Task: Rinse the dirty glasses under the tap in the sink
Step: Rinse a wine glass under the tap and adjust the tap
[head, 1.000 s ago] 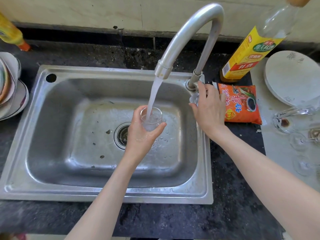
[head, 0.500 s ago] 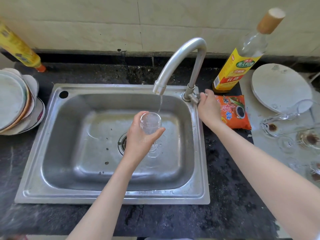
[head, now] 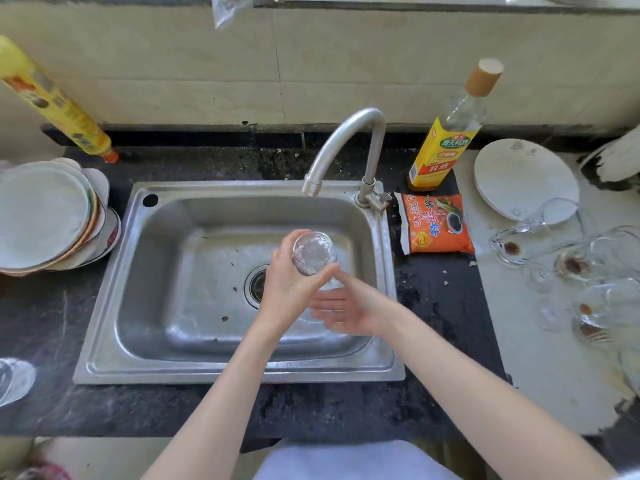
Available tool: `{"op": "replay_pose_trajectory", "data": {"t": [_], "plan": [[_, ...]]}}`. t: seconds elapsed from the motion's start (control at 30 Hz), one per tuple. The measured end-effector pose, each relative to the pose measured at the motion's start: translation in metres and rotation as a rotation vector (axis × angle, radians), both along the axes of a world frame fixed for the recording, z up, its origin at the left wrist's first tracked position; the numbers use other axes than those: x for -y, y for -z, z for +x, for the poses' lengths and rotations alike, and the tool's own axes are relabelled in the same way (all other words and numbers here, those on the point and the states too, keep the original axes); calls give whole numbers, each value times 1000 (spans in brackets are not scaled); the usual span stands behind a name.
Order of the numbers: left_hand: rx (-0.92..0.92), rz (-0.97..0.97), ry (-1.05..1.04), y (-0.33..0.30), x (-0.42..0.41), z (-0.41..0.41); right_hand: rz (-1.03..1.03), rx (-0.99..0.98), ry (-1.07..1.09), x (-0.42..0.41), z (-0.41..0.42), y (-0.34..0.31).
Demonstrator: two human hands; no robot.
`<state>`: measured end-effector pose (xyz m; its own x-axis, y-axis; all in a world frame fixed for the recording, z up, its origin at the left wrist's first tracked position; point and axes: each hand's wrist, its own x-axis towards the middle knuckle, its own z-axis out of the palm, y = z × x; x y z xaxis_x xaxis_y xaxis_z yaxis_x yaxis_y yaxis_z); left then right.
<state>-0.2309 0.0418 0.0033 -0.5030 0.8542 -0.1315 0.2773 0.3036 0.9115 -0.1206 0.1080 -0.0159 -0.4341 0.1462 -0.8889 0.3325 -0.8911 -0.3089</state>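
The glass (head: 313,252) sits over the middle of the sink (head: 173,271), just at five o'clock of the drain's far side, gripped by the left hand (head: 289,289) with fingers and thumb curled round it, likely to keep drips in the basin. The right hand (head: 349,308) lies spread at its four o'clock, holding nothing. No water shows at the tap (head: 346,147); stained glasses (head: 571,265) wait at three o'clock.
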Motion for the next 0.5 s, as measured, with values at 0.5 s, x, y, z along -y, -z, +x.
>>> {"op": "replay_pose_trajectory", "data": {"t": [0.5], "plan": [[-257, -225, 107, 22, 18, 0, 682, -15, 195, -19, 4, -38]]}}
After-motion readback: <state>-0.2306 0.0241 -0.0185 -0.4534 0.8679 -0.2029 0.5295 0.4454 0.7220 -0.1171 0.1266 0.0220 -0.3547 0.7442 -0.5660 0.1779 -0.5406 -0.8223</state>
